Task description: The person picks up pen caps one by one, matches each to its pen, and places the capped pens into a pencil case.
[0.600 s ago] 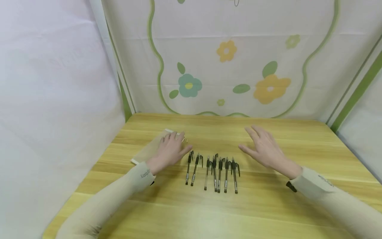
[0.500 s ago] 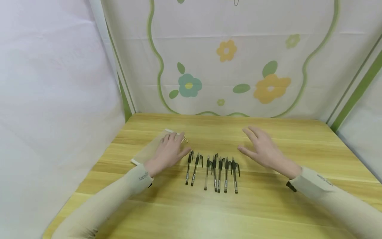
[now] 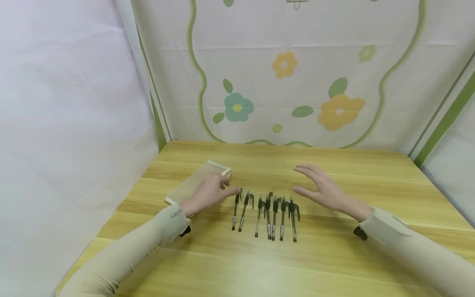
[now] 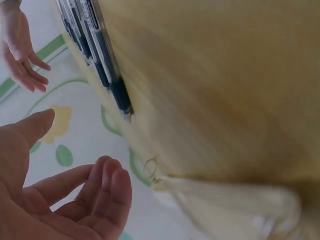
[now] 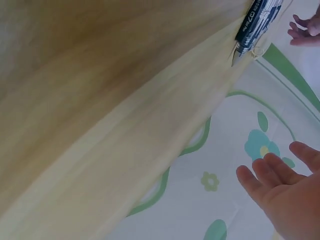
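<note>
Several uncapped gel pens [image 3: 274, 218] lie side by side at mid-table, dark grips pointing away from me, with black caps [image 3: 252, 201] beside the grip ends. A beige drawstring pouch [image 3: 196, 177] lies flat to their left. My left hand [image 3: 209, 192] hovers over the pouch's near right side, thumb out toward the leftmost pen [image 3: 235, 215]. In the left wrist view this hand [image 4: 80, 205] has loosely bent fingers and an empty palm. My right hand [image 3: 326, 190] is raised right of the pens, fingers extended and apart, holding nothing; the right wrist view shows the same hand [image 5: 287, 187].
The wooden table [image 3: 256, 264] ends at the back against a white cloth [image 3: 259, 82] printed with flowers. Another white cloth [image 3: 74, 123] hangs along the left side.
My left hand has turned and drawn slightly back, its fingers bending and uncovering more of the pouch's top edge. The right hand has dipped a little and shifted left. The pens stay put.
</note>
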Motion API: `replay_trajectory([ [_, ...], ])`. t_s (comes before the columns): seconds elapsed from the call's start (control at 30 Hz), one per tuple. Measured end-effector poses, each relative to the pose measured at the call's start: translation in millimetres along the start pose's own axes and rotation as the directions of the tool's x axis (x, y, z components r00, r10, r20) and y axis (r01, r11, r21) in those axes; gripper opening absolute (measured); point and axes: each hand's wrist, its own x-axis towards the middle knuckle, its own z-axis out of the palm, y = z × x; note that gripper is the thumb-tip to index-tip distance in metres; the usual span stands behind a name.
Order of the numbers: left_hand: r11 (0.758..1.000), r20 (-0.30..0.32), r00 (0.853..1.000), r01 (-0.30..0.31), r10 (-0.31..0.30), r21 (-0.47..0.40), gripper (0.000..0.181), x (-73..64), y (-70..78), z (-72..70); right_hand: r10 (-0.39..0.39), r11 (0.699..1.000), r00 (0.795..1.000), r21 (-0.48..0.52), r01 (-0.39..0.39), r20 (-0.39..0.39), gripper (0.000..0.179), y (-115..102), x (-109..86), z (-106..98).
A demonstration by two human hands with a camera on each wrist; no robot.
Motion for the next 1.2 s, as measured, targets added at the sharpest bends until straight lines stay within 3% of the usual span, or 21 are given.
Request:
replay_trajectory([
  [0.17,0.985,0.036,0.999,0.026,-0.020,-0.168,0.053,-1.8,-10.4,2.4,0.061,0.984,0.998,0.167,-0.064,0.028,0.063,1.0,2.6,0.1],
  [0.3,0.967,0.057,0.998,0.049,-0.036,-0.249,0.047,-1.6,-16.2,4.2,0.127,0.910,0.989,0.388,-0.148,0.079,0.057,5.1,3.4,-0.7],
  [0.4,0.947,0.083,0.994,0.093,-0.071,-0.307,0.040,-0.4,-18.0,5.9,0.189,0.852,0.974,0.473,-0.226,0.125,0.053,7.2,3.2,-2.1],
  [0.63,0.911,0.120,0.983,0.171,-0.136,-0.374,0.039,3.4,-17.2,11.0,0.241,0.819,0.955,0.492,-0.296,0.174,0.053,8.2,6.3,-4.1],
  [0.9,0.896,0.095,0.985,0.172,-0.145,-0.410,0.031,4.1,-15.3,18.6,0.278,0.779,0.932,0.513,-0.360,0.233,0.053,5.5,7.9,-5.2],
  [1.03,0.899,0.103,0.986,0.162,-0.131,-0.407,0.017,5.1,-16.8,22.6,0.255,0.767,0.937,0.540,-0.347,0.240,0.052,4.6,9.1,-4.2],
  [1.2,0.904,0.113,0.986,0.158,-0.123,-0.398,0.020,5.0,-16.4,23.2,0.219,0.714,0.942,0.616,-0.332,0.254,0.050,5.6,10.1,-1.3],
])
